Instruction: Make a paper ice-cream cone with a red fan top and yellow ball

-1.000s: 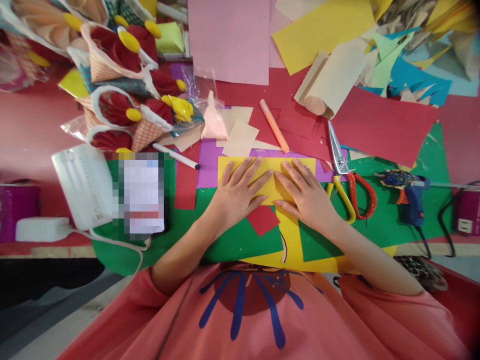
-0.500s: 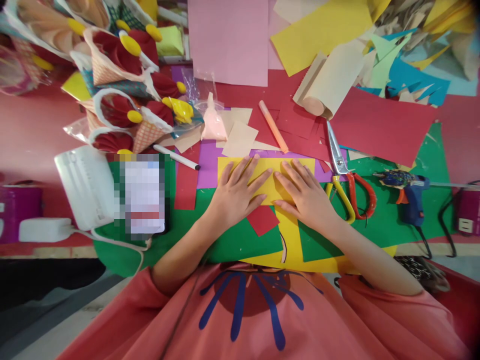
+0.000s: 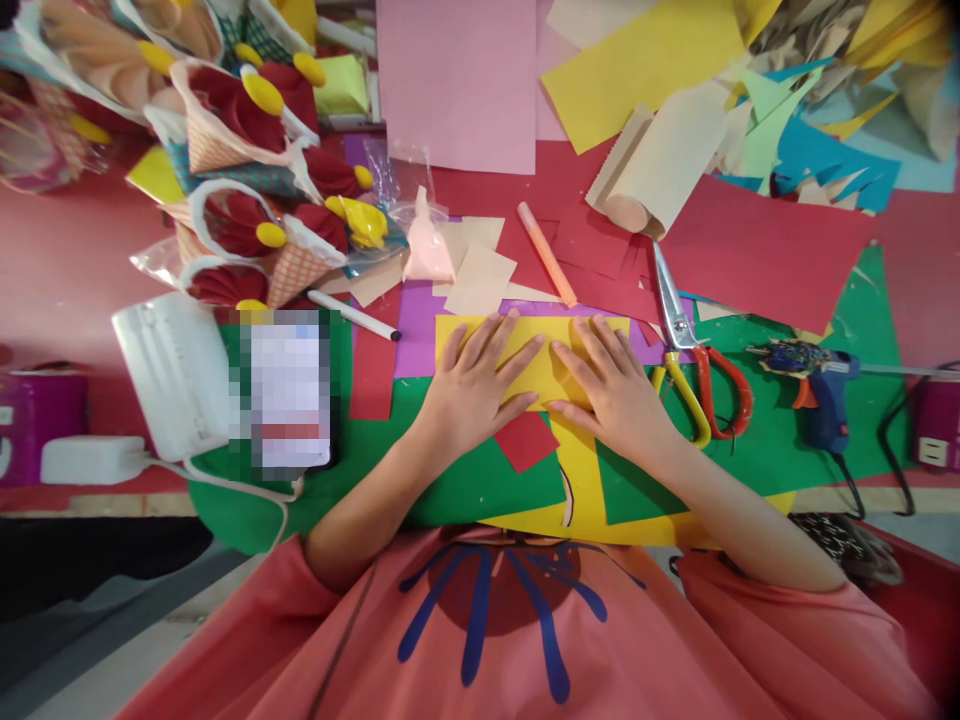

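A yellow rectangle of paper (image 3: 546, 338) lies flat under both palms. My left hand (image 3: 471, 385) rests on its left part, fingers spread. On its right part lies my right hand (image 3: 611, 385), fingers stretched out and slightly apart. The thumbs point toward each other near the paper's lower edge. Just below it is a small red paper piece (image 3: 527, 443), partly covered by the yellow one. Scissors (image 3: 681, 335) with one yellow and one red handle lie right beside my right hand. Above the paper sits an orange marker (image 3: 547, 255).
Right of the scissors lies a blue glue gun (image 3: 821, 385). At left are a phone (image 3: 292, 390), a white device (image 3: 171, 375) and a black-tipped marker (image 3: 354, 315). Paper cones (image 3: 247, 220) pile up at upper left. A beige paper roll (image 3: 664, 160) and paper scraps (image 3: 817, 150) fill the upper right.
My right hand's fingers have shifted very slightly to the right on the yellow paper. My left hand and the paper stay in place.
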Motion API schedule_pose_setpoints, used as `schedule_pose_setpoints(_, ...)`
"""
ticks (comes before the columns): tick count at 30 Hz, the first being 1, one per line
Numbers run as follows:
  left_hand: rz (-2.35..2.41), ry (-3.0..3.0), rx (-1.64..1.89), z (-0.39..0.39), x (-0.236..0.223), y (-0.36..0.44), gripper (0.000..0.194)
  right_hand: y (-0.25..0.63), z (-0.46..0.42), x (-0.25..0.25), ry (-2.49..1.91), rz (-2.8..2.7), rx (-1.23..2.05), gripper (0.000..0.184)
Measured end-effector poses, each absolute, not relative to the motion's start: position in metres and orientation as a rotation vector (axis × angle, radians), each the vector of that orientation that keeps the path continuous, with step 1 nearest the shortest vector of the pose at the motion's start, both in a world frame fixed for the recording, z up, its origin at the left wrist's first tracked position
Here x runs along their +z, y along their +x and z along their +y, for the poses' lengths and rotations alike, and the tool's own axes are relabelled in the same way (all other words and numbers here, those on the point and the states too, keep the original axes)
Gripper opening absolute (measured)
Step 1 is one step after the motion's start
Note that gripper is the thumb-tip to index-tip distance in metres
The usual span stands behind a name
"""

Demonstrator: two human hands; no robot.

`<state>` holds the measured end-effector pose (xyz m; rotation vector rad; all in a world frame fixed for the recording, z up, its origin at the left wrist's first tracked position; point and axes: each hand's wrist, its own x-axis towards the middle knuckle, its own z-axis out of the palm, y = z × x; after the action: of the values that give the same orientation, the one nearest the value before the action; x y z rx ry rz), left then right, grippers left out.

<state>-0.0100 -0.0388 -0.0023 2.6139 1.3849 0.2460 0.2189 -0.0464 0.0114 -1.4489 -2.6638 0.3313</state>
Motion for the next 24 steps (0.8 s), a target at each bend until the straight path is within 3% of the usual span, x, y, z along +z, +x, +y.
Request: schedule_pose_setpoints(24, 1.396, 2.66, 0.264, -0.0406, -0.0033, -0.0097, 0.062, 0.2169, -0.0459, 0.0106, -1.518, -2.67, 0.387, 0.07)
